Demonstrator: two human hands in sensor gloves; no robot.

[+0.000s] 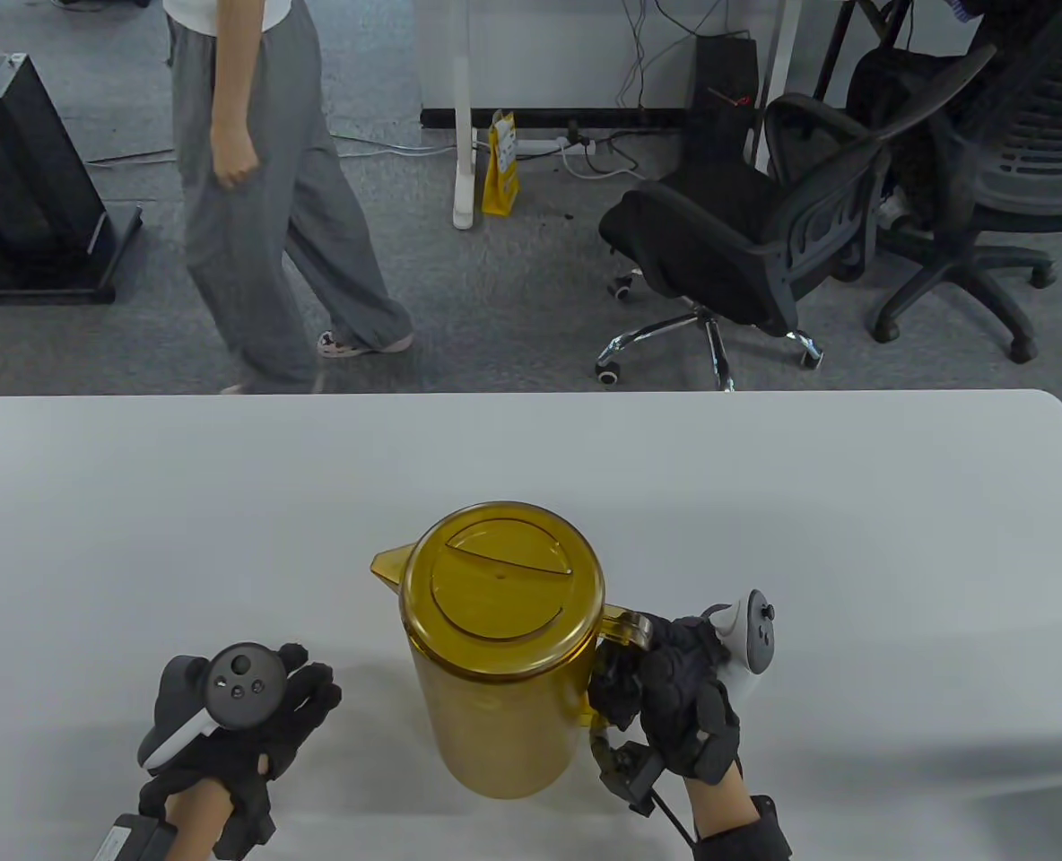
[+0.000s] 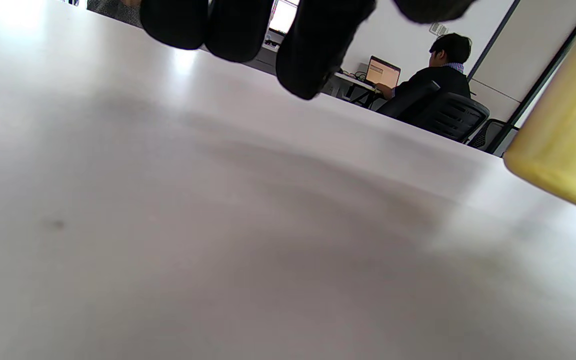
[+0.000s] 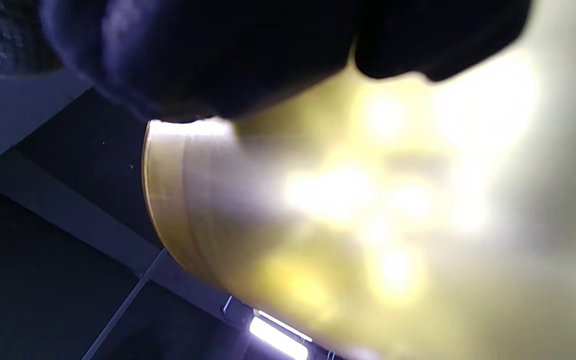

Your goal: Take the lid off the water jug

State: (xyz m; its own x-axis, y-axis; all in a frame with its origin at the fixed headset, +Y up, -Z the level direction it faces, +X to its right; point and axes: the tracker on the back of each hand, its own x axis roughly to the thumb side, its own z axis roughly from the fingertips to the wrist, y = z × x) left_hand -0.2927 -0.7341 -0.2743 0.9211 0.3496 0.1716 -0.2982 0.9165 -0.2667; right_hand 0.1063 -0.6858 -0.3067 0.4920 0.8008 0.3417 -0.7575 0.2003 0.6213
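An amber water jug (image 1: 495, 682) stands upright in the lower middle of the table view, on the white table (image 1: 854, 538), its spout pointing toward the left of the frame. The round lid (image 1: 502, 583) sits on top of it, still seated in the rim. At the jug's right side the right hand (image 1: 674, 691) is wrapped around the handle (image 1: 625, 625) — fingers curled through it, gripping. The right wrist view is filled with blurred yellow plastic and dark glove, too close to make out more. In the lower left of the table view the left hand (image 1: 244, 735) rests on the table, well apart from the jug, fingers relaxed and holding nothing; in the left wrist view its fingertips (image 2: 313, 50) hang at the top edge above bare tabletop, with the jug's base at the far right. Beyond the table, a person (image 1: 262, 179) in grey trousers is in the upper left and black office chairs (image 1: 746, 242) stand in the upper right.
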